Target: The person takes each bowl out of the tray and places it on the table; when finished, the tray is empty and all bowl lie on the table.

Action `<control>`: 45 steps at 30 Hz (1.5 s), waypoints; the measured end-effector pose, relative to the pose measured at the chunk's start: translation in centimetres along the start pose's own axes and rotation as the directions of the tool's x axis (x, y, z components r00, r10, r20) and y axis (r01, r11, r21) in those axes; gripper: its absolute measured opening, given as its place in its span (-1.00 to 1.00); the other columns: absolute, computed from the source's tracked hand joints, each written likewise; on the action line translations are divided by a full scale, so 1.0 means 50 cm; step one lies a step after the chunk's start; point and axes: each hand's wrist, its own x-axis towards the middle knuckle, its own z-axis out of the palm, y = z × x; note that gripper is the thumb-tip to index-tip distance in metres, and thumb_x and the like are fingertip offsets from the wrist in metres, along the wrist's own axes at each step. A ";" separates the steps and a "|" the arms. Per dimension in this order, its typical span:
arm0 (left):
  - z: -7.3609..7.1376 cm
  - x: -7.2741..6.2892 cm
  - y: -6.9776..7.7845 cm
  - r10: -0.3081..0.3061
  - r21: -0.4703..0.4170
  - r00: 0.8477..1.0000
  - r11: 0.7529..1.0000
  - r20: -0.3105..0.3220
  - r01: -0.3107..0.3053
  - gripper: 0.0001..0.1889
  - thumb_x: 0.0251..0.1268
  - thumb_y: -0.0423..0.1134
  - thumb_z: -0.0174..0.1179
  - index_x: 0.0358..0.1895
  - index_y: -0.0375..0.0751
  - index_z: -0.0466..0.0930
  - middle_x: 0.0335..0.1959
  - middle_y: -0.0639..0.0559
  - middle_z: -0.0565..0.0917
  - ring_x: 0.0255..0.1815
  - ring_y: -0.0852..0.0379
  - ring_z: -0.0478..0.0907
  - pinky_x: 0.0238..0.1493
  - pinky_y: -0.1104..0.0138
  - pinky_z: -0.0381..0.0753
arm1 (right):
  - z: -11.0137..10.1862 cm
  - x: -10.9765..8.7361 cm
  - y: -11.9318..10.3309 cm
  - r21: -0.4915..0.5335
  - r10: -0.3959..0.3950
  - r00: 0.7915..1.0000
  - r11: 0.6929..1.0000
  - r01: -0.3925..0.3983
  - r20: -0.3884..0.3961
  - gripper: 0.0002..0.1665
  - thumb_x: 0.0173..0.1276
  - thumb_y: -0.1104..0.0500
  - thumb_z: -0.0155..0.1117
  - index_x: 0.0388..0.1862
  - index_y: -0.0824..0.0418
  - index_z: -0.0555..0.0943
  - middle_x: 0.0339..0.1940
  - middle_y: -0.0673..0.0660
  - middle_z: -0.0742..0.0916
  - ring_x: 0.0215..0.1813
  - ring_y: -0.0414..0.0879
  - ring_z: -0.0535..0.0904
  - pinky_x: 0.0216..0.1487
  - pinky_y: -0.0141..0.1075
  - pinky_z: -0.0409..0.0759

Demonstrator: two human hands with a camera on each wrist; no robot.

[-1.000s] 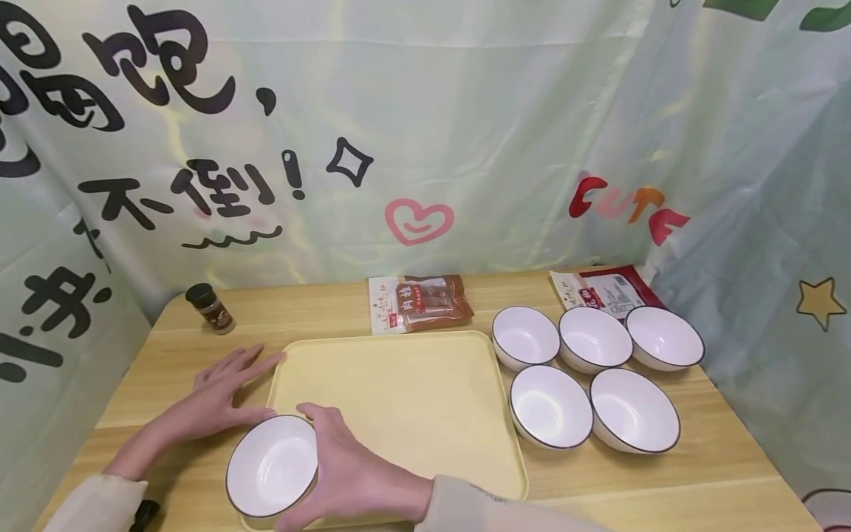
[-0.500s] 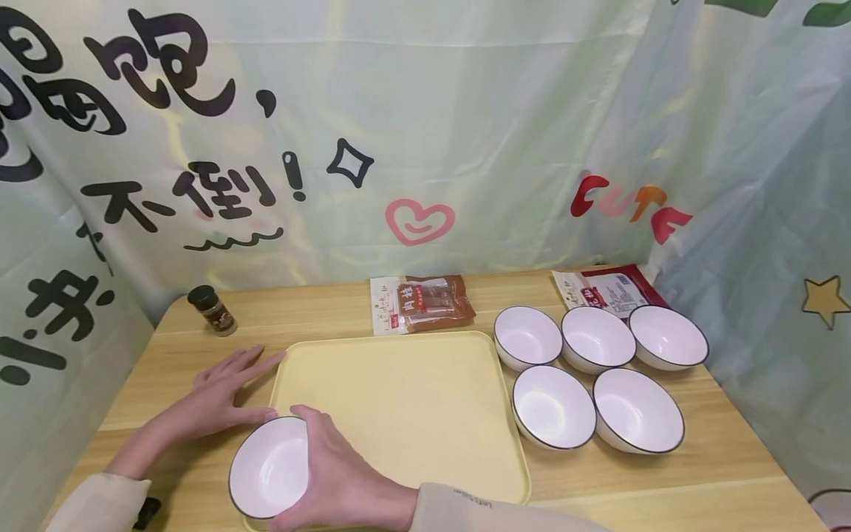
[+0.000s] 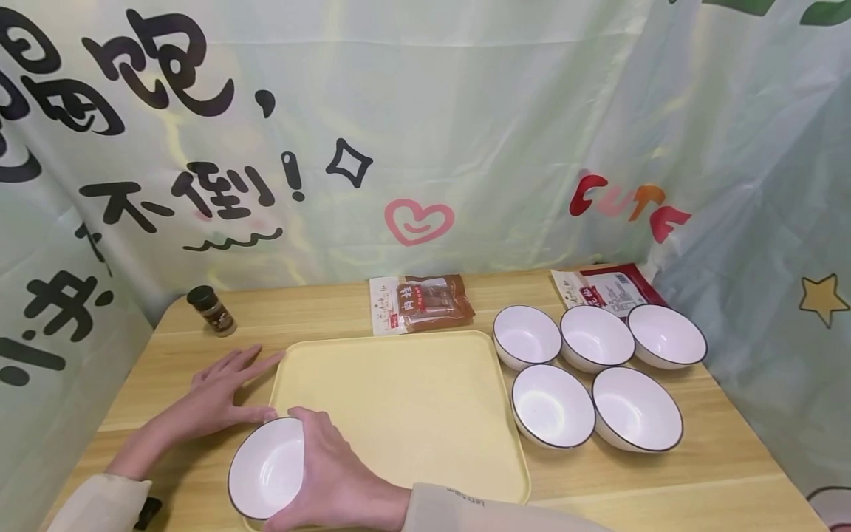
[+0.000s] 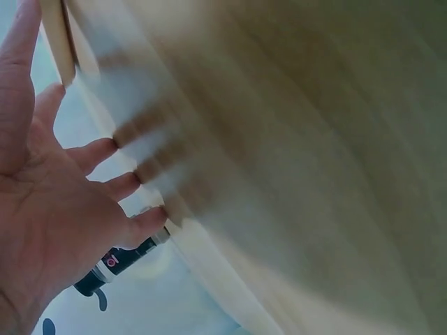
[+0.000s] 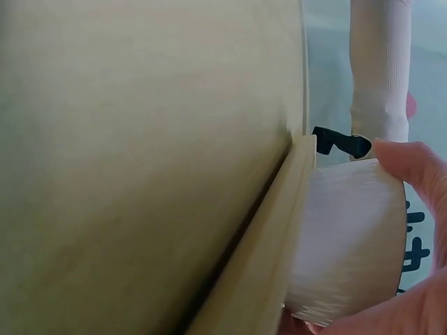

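A white bowl with a thin dark rim [image 3: 267, 469] sits at the near left corner of a pale yellow tray [image 3: 405, 414]. My right hand [image 3: 339, 473] holds this bowl from its right side, thumb and fingers spread around the wall and covering part of the rim. In the right wrist view, the bowl's outer wall [image 5: 349, 237] shows between the fingers [image 5: 412, 164] and the thumb. My left hand [image 3: 222, 395] lies with spread fingers at the tray's left edge, its thumb beside the bowl; the left wrist view shows the fingertips [image 4: 150, 220] touching the tabletop.
Several matching white bowls [image 3: 553, 406] stand in two rows right of the tray. Behind it lies a brown-and-white food packet [image 3: 422, 303], with a red packet [image 3: 608, 290] at back right. A small black-capped jar [image 3: 211, 310] stands back left. A printed cloth [image 3: 518, 133] hangs behind the table.
My right hand has shifted a little to the left around the bowl, covering more of its rim. The bowl has barely moved, and my left hand stays in place.
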 end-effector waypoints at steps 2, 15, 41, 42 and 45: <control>0.000 0.000 -0.001 -0.003 0.003 1.000 1.000 0.001 0.003 0.02 0.25 0.27 0.56 0.74 0.23 0.28 0.67 -0.52 0.16 0.58 -0.71 0.04 0.18 -0.62 0.07 | 0.000 0.000 -0.001 0.025 0.015 1.000 1.000 -0.015 0.000 0.45 -0.21 -0.02 0.93 0.64 -0.02 0.25 0.31 -0.17 0.44 0.19 -0.34 0.43 0.04 -0.40 0.56; -0.001 -0.001 0.005 -0.016 0.043 1.000 0.999 0.006 0.016 0.02 0.24 0.30 0.55 0.74 0.25 0.28 0.68 -0.49 0.18 0.57 -0.69 0.07 0.18 -0.63 0.11 | -0.029 -0.014 0.006 0.116 0.016 0.998 0.993 -0.024 0.064 0.31 -0.16 0.02 0.93 0.52 -0.05 0.32 0.26 -0.21 0.42 0.12 -0.37 0.48 0.05 -0.40 0.56; -0.005 0.000 0.012 -0.033 0.044 0.999 0.999 0.027 0.032 0.03 0.25 0.32 0.53 0.75 0.18 0.28 0.68 -0.49 0.16 0.59 -0.69 0.05 0.20 -0.64 0.10 | -0.175 -0.081 0.000 0.117 0.048 0.999 0.992 -0.044 -0.027 0.39 -0.17 -0.05 0.91 0.61 -0.09 0.27 0.36 -0.10 0.50 0.19 -0.18 0.57 0.15 -0.24 0.62; -0.005 0.001 0.011 -0.033 0.045 0.999 0.998 0.028 0.032 0.03 0.26 0.32 0.53 0.75 0.18 0.28 0.68 -0.49 0.16 0.59 -0.69 0.05 0.20 -0.64 0.10 | -0.183 -0.084 0.000 0.118 0.053 0.998 0.992 -0.048 -0.035 0.40 -0.17 -0.04 0.92 0.61 -0.09 0.27 0.35 -0.09 0.50 0.19 -0.17 0.57 0.15 -0.23 0.62; -0.005 0.002 0.011 -0.034 0.051 0.999 0.998 0.032 0.032 0.03 0.26 0.33 0.52 0.75 0.20 0.26 0.69 -0.49 0.15 0.59 -0.70 0.05 0.20 -0.66 0.10 | -0.210 -0.092 0.000 0.121 0.070 0.996 0.991 -0.062 -0.058 0.41 -0.19 -0.05 0.93 0.61 -0.09 0.27 0.35 -0.06 0.52 0.20 -0.13 0.59 0.15 -0.20 0.63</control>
